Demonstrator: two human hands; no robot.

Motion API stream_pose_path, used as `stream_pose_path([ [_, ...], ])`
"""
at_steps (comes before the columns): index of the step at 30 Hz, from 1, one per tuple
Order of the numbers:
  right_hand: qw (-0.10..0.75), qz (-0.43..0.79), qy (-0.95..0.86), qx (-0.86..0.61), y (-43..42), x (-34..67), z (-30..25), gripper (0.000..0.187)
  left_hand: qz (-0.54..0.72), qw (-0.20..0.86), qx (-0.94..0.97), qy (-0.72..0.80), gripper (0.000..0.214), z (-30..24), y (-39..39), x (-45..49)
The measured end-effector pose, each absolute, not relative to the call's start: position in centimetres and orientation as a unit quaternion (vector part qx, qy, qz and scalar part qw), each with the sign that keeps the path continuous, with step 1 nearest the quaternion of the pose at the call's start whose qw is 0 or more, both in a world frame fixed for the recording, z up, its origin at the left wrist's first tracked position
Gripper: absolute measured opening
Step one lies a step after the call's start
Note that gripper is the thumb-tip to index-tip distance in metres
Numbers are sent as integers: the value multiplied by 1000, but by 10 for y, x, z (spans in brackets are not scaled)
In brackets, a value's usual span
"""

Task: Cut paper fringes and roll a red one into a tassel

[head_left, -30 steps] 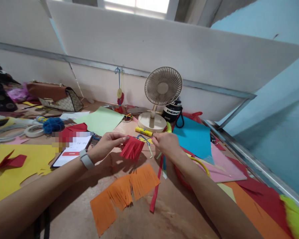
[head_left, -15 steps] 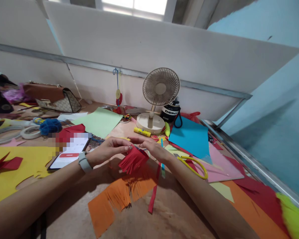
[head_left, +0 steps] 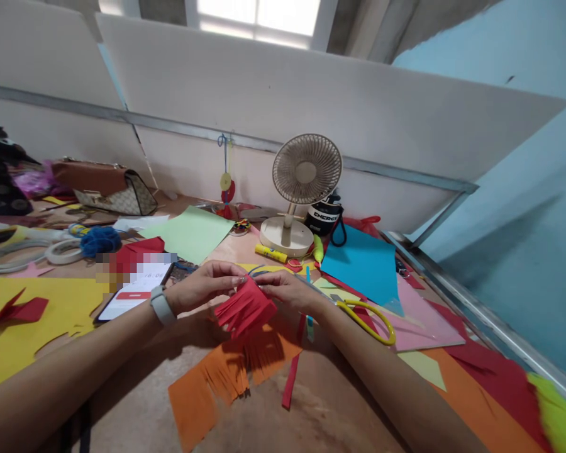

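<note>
Between my two hands hangs a red fringed paper (head_left: 246, 308), its cut strips pointing down and to the left. My left hand (head_left: 209, 283) pinches its upper left edge between thumb and fingers. At the upper right edge, my right hand (head_left: 290, 289) pinches the same paper with fingertips close to the left ones. A thin dark blue cord (head_left: 259, 270) shows just behind the fingertips; which hand holds it I cannot tell. Below the hands, an orange fringed paper (head_left: 193, 402) lies on the table, partly covered by the red one. A narrow red strip (head_left: 291, 384) lies beside it.
Yellow-handled scissors (head_left: 368, 322) lie by my right forearm. A phone (head_left: 134, 292) rests left of my left wrist. A small fan (head_left: 306, 170) stands behind, with a glue stick (head_left: 270, 253) at its base. Blue paper (head_left: 361, 261) and yellow paper (head_left: 38, 314) flank the hands.
My right hand has come down and closer to the left, its fingertips now on the red paper's top edge. The fringe has swung slightly left. The view has shifted a little.
</note>
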State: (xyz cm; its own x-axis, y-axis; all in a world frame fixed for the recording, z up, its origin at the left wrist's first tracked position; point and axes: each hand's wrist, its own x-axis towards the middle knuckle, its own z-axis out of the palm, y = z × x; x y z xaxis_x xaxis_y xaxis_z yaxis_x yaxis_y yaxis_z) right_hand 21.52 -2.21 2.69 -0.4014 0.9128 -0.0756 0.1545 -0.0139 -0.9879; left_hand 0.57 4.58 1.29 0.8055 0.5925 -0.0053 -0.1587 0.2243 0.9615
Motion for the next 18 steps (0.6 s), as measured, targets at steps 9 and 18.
stream_pose_path([
  [9,356,551,-611,-444,-18,222,26,42,212,712,653,148,9,21,42,5],
  [18,369,615,-562,-412,-24,214,28,26,198,706,666,139,11,23,41,6],
])
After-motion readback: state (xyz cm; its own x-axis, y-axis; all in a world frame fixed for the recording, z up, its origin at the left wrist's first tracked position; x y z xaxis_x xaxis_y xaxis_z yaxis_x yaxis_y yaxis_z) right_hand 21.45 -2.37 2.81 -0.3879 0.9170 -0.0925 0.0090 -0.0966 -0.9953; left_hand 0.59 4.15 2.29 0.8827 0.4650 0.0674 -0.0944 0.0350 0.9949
